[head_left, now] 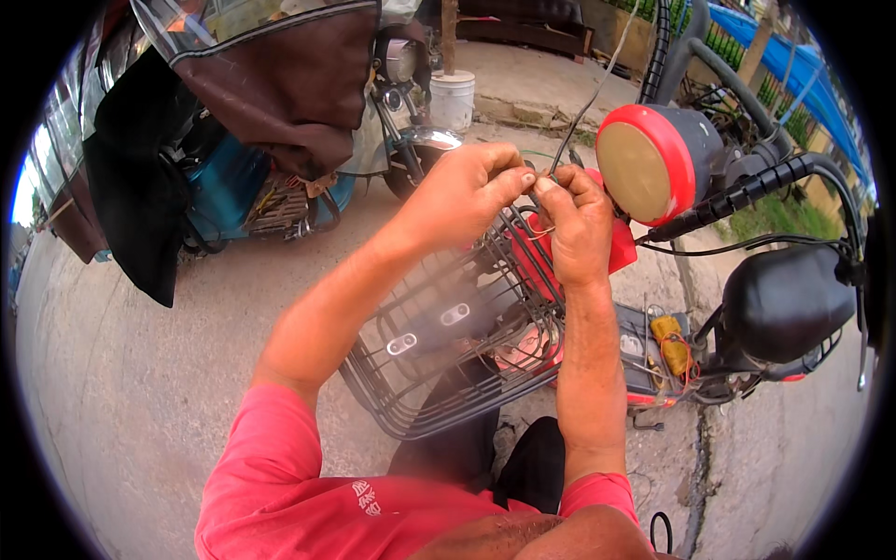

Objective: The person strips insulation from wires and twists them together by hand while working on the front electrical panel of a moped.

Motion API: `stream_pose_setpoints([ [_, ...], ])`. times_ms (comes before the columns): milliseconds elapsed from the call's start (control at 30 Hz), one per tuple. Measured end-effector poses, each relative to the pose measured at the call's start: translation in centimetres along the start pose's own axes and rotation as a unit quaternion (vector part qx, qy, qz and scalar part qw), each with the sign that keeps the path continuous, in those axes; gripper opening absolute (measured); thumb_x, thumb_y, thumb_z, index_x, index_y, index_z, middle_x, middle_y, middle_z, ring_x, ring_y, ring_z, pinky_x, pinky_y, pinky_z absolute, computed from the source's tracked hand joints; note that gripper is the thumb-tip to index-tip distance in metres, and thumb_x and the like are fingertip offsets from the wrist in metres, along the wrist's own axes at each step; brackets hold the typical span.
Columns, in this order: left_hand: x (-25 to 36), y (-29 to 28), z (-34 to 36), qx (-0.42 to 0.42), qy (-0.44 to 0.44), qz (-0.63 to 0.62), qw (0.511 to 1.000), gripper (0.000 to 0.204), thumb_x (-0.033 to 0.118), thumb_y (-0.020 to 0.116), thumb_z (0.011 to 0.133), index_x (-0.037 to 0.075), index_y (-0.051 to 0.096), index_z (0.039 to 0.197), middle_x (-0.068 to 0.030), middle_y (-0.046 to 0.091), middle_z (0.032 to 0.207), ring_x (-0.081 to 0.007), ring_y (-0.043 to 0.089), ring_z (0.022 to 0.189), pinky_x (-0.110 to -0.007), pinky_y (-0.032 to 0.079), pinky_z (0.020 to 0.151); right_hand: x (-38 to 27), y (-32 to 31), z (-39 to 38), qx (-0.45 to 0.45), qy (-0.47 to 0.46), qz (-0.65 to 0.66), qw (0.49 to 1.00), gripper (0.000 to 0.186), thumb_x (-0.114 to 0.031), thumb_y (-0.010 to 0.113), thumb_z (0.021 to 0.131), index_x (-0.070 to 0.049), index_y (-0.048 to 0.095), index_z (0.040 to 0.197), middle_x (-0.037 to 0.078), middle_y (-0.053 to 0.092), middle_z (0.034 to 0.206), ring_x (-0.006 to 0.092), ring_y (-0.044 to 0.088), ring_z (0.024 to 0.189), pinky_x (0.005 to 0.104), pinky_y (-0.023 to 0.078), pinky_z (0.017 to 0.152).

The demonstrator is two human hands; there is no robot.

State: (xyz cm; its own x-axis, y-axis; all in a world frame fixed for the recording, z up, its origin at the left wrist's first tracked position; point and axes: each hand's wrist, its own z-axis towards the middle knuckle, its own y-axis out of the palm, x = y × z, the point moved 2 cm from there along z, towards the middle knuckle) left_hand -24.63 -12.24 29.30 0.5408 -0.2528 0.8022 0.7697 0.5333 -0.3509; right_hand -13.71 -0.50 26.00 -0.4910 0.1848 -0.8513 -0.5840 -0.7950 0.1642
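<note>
Work in hand, as judged: fine fingertip handling of a thin dark cable (570, 133), at upper centre of the frame. The left hand (462, 191) has thumb and forefinger closed in a pinch; what lies between them is too small to tell. The right hand (581, 224) is likewise pinched, fingers curled, apparently on the cable's lower end. The two sets of fingertips are just beside each other. The cable rises from them toward the top edge, left of the round headlamp (639, 166); the wire basket (401, 435) lies below. Any further move calls for steady pinches and slack cable.
</note>
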Motion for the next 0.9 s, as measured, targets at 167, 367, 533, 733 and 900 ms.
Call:
stream_pose_setpoints([
  [167, 0.1, -0.3, -0.1, 0.058, 0.136, 0.140, 0.979, 0.015, 0.013, 0.063, 0.089, -0.001, 0.064, 0.089, -0.0096, 0.060, 0.078, -0.0205, 0.054, 0.066, -0.035, 0.045, 0.062, 0.4, 0.4, 0.1, 0.003, 0.025, 0.009, 1.000, 0.008, -0.012, 0.062, 0.089, -0.005, 0.060, 0.087, -0.007, 0.047, 0.063, 0.0016, 0.038, 0.053, 0.0201, 0.037, 0.049],
  [367, 0.9, -0.9, -0.1, 0.058, 0.327, 0.316, 0.889, 0.014, 0.004, 0.071, 0.080, 0.004, 0.067, 0.094, -0.0104, 0.064, 0.090, -0.0308, 0.061, 0.076, -0.037, 0.049, 0.067, 0.3, 0.0, 0.1, -0.022, 0.060, 0.101, 0.993, 0.009, -0.012, 0.059, 0.090, -0.005, 0.059, 0.085, -0.007, 0.050, 0.065, 0.0013, 0.041, 0.054, 0.0202, 0.032, 0.047],
  [533, 0.8, -0.7, -0.2, 0.072, 0.273, 0.143, 0.949, 0.016, 0.007, 0.071, 0.082, 0.003, 0.067, 0.097, -0.0083, 0.065, 0.090, -0.0230, 0.064, 0.080, -0.034, 0.052, 0.073, 0.9, 0.1, 0.2, -0.037, 0.043, 0.107, 0.993, 0.008, -0.012, 0.058, 0.090, -0.005, 0.060, 0.087, -0.006, 0.050, 0.067, 0.0021, 0.041, 0.055, 0.0204, 0.032, 0.048],
  [733, -0.5, -0.6, 0.2, 0.053, 0.107, -0.035, 0.992, 0.037, 0.031, 0.066, 0.090, -0.003, 0.067, 0.104, -0.0069, 0.068, 0.092, -0.0141, 0.063, 0.086, -0.031, 0.051, 0.079, 0.7, -0.1, -0.7, -0.006, 0.021, 0.003, 1.000, 0.015, -0.008, 0.056, 0.093, 0.000, 0.064, 0.103, 0.001, 0.062, 0.081, 0.0078, 0.056, 0.071, 0.0223, 0.045, 0.064],
  [900, 0.1, -1.2, 0.2, 0.002, 0.054, -0.112, 0.992, 0.038, 0.031, 0.068, 0.088, -0.002, 0.067, 0.105, -0.0066, 0.068, 0.091, -0.0134, 0.063, 0.088, -0.030, 0.051, 0.080, -0.6, -0.5, -1.1, -0.001, -0.021, -0.125, 0.992, 0.022, -0.010, 0.062, 0.093, 0.001, 0.066, 0.111, 0.006, 0.068, 0.097, 0.0101, 0.063, 0.086, 0.0246, 0.050, 0.076],
])
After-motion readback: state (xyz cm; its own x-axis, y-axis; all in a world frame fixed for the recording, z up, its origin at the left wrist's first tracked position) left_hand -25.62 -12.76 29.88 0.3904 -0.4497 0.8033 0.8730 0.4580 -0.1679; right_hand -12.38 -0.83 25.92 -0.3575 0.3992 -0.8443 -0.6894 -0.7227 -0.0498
